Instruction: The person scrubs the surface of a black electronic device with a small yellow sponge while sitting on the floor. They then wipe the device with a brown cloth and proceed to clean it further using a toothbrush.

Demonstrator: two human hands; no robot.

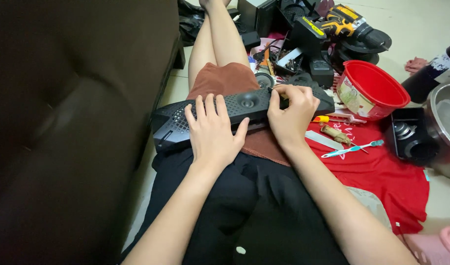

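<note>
The black grille panel [234,110] is being pressed flat by the left hand [212,128]; at three o'clock, the right hand [291,110] grip is pinching its edge, casing unopened

Left hand [212,130] flat — right hand [289,114] pinching

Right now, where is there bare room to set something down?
Bare red cloth lies between the toothbrush and the right forearm. Pale floor beyond the drill is bare. Between drill and red bowl it is crowded.
</note>
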